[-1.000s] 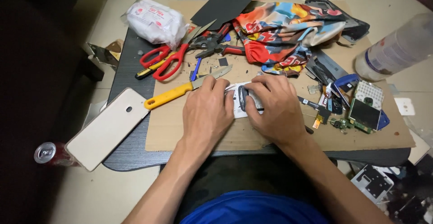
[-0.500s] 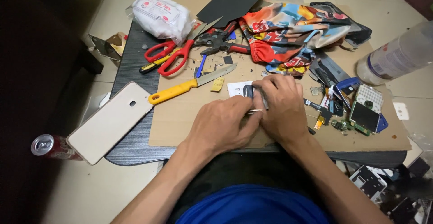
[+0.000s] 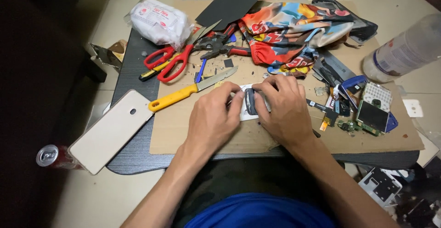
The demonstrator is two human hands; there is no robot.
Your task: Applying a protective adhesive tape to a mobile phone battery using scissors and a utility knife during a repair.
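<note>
A small dark curved part (image 3: 249, 102) is pinched between both hands over a small white piece (image 3: 245, 110) that lies on the cardboard sheet (image 3: 183, 127) covering the bench (image 3: 133, 72). The left hand (image 3: 212, 120) is curled with its fingers (image 3: 235, 100) drawn together against the part's left edge; the right hand (image 3: 284, 111) is laid over it from the other side, its fingers (image 3: 262, 88) pressed onto the top, so that both hands are clamped on the same item. Little of the part can be seen beneath them.

A slip is judged to be the main risk: with so small a piece squeezed from two sides, it could spring out and be lost among the loose scraps and the circuit boards (image 3: 371, 115) just to the right. The yellow-handled knife (image 3: 193, 89) is lying near the left hand with its blade pointed towards the work, so a sudden jerk of that hand could bring the knuckles onto the edge. The red scissors (image 3: 172, 59) and pliers (image 3: 220, 44) are set farther back, well apart from the hands. Too much pressure could also crease or tear the white piece underneath
</note>
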